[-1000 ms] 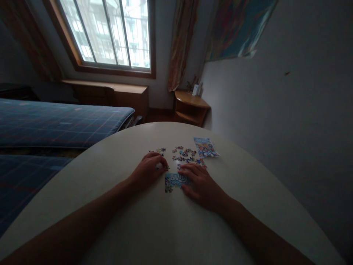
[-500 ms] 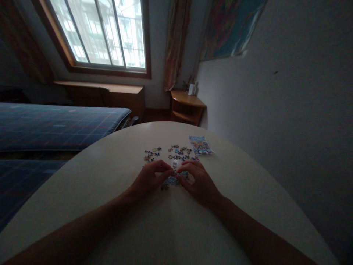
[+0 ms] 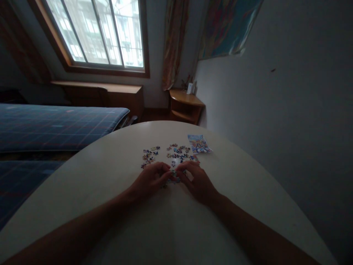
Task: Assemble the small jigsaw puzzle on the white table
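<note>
Left hand point(image 3: 153, 177) and right hand point(image 3: 197, 180): bare, fingers arched inward, tips pinching one small puzzle piece point(image 3: 173, 172), whose outline the fingertips partly cover. Just nearer than the piece lies a flat, bluish puzzle section point(image 3: 174, 180), mostly hidden by the hands; beyond the piece sit a left cluster point(image 3: 149, 157) and a right cluster point(image 3: 182, 156) of knobbed bits, prints too small to read. Farther beyond it, rightward, a colourful printed sheet point(image 3: 198, 144) rests on the smooth, pale, curved-edged table point(image 3: 168, 224).

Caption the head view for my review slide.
Left hand and right hand hold a jigsaw piece, loose pieces lying beyond.
</note>
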Motion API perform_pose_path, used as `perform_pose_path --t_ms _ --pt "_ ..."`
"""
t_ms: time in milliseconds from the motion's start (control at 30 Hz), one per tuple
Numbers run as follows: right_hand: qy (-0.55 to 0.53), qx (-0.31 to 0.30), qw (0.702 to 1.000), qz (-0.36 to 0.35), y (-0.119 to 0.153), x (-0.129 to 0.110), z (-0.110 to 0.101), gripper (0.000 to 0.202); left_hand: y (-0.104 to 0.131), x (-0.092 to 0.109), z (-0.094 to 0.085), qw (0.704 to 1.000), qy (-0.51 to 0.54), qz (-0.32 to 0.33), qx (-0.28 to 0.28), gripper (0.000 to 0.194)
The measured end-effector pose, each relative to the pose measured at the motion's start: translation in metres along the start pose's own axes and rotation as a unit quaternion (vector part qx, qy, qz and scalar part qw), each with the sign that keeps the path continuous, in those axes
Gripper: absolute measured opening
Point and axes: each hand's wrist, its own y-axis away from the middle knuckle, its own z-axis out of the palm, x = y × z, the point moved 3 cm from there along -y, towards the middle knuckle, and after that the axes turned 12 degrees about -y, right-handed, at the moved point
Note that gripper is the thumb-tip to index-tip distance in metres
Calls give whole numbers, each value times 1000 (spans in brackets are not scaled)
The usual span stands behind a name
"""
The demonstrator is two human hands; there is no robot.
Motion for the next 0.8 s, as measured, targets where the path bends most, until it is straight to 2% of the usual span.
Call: perform_pose_path --t_ms 167,367,500,667,800 --pt "-16 -12 1000 5 1 -2 1 12 1 1 0 1000 -11 20 0 28" --pt "-27 -20 999 -30 -1 -6 1 18 2 8 -1 993 -85 77 3 21" --pt "-21 -29 999 -35 0 -4 1 20 2 6 0 993 -102 60 1 19" --pt "-10 6 1000 -11 1 -1 1 11 3 0 2 994 -102 41 -2 23" --pt "-15 7 1000 -15 0 -3 1 8 3 -2 2 993 -117 31 4 25"
